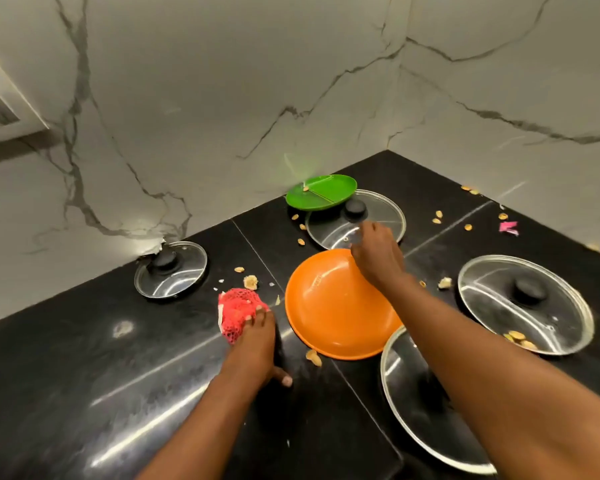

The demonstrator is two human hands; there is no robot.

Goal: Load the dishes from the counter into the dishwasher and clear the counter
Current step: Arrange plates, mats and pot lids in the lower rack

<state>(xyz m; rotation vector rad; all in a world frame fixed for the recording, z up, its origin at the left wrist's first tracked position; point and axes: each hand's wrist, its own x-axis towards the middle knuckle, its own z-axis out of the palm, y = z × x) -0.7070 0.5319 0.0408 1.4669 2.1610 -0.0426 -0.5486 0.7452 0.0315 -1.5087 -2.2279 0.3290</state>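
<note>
Red mesh scrubber (238, 315) lies under the left hand's (257, 344) straightened fingers, pressed to the black counter (84, 393), probably for wiping crumbs. The right hand (376, 252) reaches over the orange plate (329, 306) toward a glass lid (355, 221) partly under the green plate (321, 196); its grip is blurred, so I cannot tell.
</note>
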